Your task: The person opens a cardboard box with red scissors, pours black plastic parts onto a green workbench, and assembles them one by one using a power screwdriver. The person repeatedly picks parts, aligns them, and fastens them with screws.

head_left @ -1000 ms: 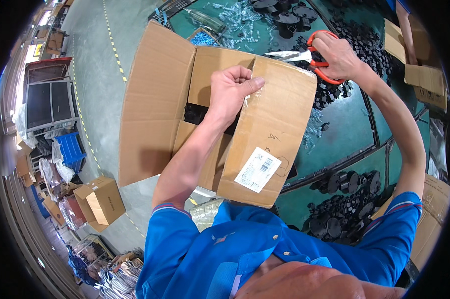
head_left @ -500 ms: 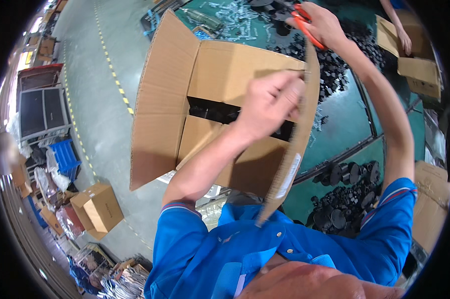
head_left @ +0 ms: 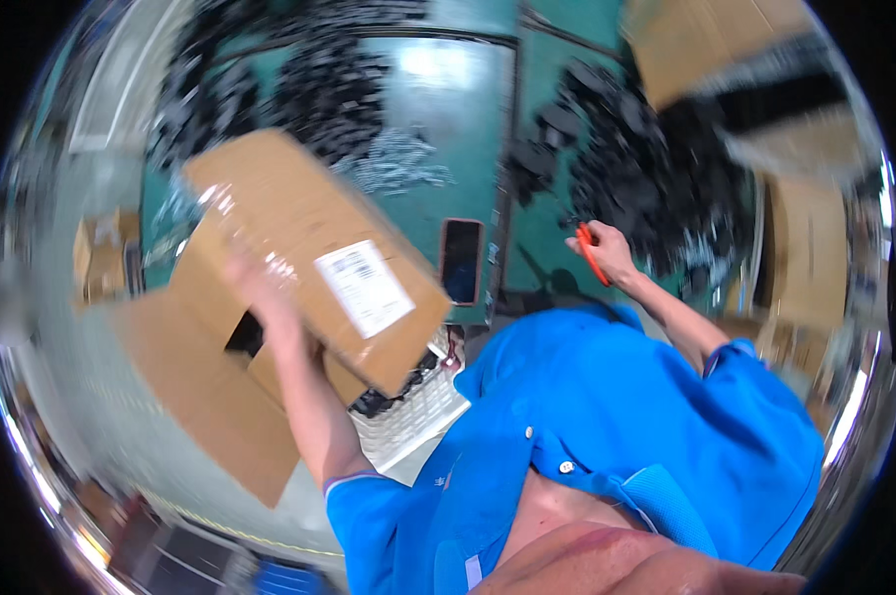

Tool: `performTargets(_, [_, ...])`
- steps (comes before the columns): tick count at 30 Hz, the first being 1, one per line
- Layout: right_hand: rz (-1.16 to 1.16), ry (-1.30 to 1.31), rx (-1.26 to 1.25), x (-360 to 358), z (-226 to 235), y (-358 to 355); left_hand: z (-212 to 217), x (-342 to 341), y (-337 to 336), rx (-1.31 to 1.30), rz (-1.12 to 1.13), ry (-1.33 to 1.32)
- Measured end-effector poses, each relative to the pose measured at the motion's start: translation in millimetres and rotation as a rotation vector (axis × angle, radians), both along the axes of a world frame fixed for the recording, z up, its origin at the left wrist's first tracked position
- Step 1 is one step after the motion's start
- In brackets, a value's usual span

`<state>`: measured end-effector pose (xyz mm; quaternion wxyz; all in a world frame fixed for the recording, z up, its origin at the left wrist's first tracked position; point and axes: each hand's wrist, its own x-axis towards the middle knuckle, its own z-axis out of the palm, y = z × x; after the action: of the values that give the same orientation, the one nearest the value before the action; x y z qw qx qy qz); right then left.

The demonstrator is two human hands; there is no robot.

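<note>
A cardboard box [head_left: 344,263] with raised flaps stands at the left; one flap carries a white label [head_left: 365,288] and shiny clear tape. My left hand [head_left: 260,283] is at the box, against the inner side of the labelled flap. Motion smears its fingers, so their grip is unclear. Over the green table on the right, my right hand [head_left: 612,256] is closed round orange-red-handled scissors [head_left: 593,255]. Their blades are too blurred to make out. The inside of the box is mostly hidden behind the flap.
A phone [head_left: 462,260] lies on the green table between my hands. Piles of black parts [head_left: 631,149] and clear small pieces [head_left: 398,164] spread over the table. A white basket [head_left: 403,421] sits below the box. More cardboard boxes [head_left: 805,253] stand at the right.
The view has swung to the right. My right hand has come down and nearer with the scissors. The labelled flap now shows its outer face, and my left hand has shifted along it.
</note>
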<state>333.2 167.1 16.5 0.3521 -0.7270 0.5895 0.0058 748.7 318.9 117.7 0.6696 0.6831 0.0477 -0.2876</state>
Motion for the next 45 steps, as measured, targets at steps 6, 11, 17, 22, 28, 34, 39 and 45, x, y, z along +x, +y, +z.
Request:
performTargets(6, [-0.018, 0.093, 0.077, -57, -14, 50, 18, 59, 10, 0.343, -0.371, -0.726])
performTargets(11, [-0.077, -0.025, 0.002, -93, -8, 34, 38, 49, 36, 0.336, -0.220, -0.609])
performTargets(17, [-0.370, -0.141, -0.136, -209, -14, 32, 49, -67, 54, 0.716, -0.111, -1.057])
performTargets(22, [-0.670, -0.023, -0.239, -331, -46, 33, 16, -148, 52, 0.690, 0.078, -1.561])
performTargets(28, [-1.115, -0.047, -0.344, -487, -61, 9, 28, -254, -53, 0.335, -0.185, -1.872])
performTargets(34, [-1.033, 0.457, -0.477, -660, -51, -70, 5, -364, -151, 0.174, -0.590, -1.638])
performTargets(39, [-0.906, 0.506, -0.371, -743, -56, -166, -20, -447, -205, 0.136, -0.973, -1.489])
performTargets(45, [-0.603, 0.382, -0.548, -721, -103, -282, -36, -496, -237, 0.194, -1.267, -1.444])
